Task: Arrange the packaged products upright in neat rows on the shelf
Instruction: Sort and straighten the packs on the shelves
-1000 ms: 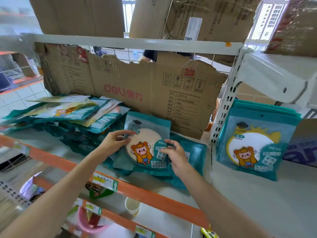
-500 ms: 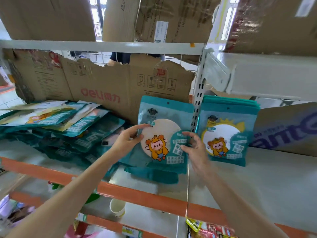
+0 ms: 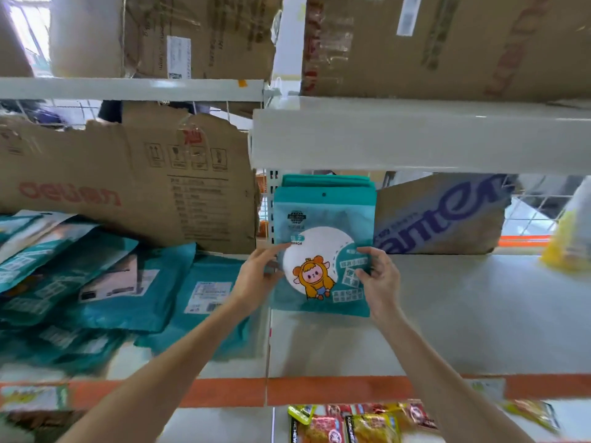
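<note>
A teal packet (image 3: pixel 323 225) with a white circle and a cartoon figure stands upright on the right-hand shelf (image 3: pixel 463 314), at the front of a row of like packets (image 3: pixel 326 180) leaning behind it. My left hand (image 3: pixel 257 276) pinches its left edge and my right hand (image 3: pixel 379 276) grips its right edge. To the left, several teal packets (image 3: pixel 105 282) lie flat in a loose heap on the neighbouring shelf.
Torn cardboard (image 3: pixel 128 180) lines the back of the left bay, and a cardboard piece with blue lettering (image 3: pixel 444 215) backs the right bay. A yellow bag (image 3: pixel 569 238) sits far right. Snack packs (image 3: pixel 358 423) lie on the shelf below. Boxes (image 3: pixel 447 43) fill the top shelf.
Both hands carried the packet rightward from the left bay's heap to the right bay and set it upright against the standing row. The view turned right with it.
</note>
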`<state>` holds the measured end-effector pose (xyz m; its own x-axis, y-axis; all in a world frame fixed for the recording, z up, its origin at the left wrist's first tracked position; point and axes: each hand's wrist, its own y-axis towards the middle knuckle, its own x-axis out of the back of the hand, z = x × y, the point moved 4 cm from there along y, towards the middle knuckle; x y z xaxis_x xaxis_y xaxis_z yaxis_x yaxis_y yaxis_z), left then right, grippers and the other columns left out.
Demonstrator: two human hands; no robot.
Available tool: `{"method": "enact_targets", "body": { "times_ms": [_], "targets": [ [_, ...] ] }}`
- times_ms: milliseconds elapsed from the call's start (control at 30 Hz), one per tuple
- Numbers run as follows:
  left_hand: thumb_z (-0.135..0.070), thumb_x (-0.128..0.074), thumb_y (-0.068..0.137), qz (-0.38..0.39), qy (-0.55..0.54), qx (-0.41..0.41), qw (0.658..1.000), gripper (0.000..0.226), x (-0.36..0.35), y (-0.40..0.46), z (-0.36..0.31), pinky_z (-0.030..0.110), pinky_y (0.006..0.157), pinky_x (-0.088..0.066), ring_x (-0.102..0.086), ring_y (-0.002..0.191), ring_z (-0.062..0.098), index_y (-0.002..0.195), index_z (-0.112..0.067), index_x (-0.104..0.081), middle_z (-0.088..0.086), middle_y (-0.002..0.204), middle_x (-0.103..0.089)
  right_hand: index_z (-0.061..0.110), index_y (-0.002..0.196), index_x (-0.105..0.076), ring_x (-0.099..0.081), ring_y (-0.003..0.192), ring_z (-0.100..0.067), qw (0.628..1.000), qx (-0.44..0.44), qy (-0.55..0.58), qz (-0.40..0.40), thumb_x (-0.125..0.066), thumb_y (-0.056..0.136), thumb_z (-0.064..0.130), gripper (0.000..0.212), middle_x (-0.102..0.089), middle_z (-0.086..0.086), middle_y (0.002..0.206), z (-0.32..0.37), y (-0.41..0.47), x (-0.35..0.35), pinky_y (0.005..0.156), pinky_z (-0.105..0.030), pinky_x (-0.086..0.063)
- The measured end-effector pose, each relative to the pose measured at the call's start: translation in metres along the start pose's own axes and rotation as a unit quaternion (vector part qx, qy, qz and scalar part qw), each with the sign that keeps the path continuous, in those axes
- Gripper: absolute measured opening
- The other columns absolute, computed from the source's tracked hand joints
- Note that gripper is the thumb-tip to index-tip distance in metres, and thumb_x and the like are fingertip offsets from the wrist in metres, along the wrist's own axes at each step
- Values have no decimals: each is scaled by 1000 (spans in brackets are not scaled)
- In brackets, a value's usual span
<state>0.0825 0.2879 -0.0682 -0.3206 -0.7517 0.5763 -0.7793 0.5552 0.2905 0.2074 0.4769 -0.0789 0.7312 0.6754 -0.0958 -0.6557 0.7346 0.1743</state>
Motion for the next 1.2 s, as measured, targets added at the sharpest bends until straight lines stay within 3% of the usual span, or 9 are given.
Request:
{"method": "enact_targets", "body": {
  "times_ms": [167, 267, 400, 533, 700, 900, 1200],
  "targets": [
    [6, -52, 88, 5, -4, 14, 1000, 54, -24, 13, -7, 24, 88, -50, -52, 104, 13, 134, -23, -48, 4, 134, -41, 19, 103, -57, -62, 104, -17, 997, 32, -67, -20, -50, 84, -16, 41, -61, -4, 113, -13, 17, 13, 79, -32, -57],
    [3, -51, 90, 4, 2, 22, 1000, 53, -29, 19, -6, 34, 92, -51, -52, 108, 17, 135, -25, -46, 5, 137, -38, 20, 106, -56, -60, 104, -17, 991, 54, -119, -24, -51, 86, -12, 38, -60, -3, 115, -14, 26, 11, 80, -34, -57],
    [2, -50, 91, 11, 23, 24, 999, 54, -34, 23, -2, 34, 93, -50, -48, 111, 16, 137, -25, -43, 4, 135, -36, 16, 112, -57, -57, 102, -14, 980, 84, -179, -31, -51, 87, -9, 36, -58, -1, 116, -19, 35, 8, 72, -19, -53],
    [0, -51, 92, 9, 36, 38, 999, 52, -37, 25, 6, 35, 97, -47, -38, 118, 12, 138, -24, -43, 3, 136, -35, 16, 113, -58, -56, 105, -17, 975, 76, -204, -31, -56, 87, -6, 34, -49, 1, 115, -32, 38, 5, 78, -24, -55],
    [-3, -51, 92, 25, 49, 45, 997, 53, -39, 27, 10, 39, 98, -46, -37, 128, 20, 138, -27, -41, 2, 139, -31, 15, 113, -58, -55, 106, -19, 976, 67, -204, -17, -56, 86, -7, 35, -46, -3, 121, -41, 40, 6, 82, -33, -56],
    [-4, -50, 93, 44, 66, 41, 996, 57, -43, 25, 10, 35, 102, -42, -38, 128, 21, 142, -29, -34, 4, 143, -28, 11, 113, -59, -53, 107, -17, 970, 94, -223, -33, -54, 87, -8, 32, -46, -2, 117, -32, 46, 7, 75, -13, -49],
    [-7, -49, 94, 29, 88, 42, 995, 55, -44, 27, 7, 37, 104, -40, -32, 133, 23, 143, -26, -33, 6, 145, -28, 8, 119, -57, -53, 109, -17, 955, 126, -269, -14, -49, 88, -9, 37, -51, -7, 124, -33, 45, 9, 73, -11, -48]
  ]
}}
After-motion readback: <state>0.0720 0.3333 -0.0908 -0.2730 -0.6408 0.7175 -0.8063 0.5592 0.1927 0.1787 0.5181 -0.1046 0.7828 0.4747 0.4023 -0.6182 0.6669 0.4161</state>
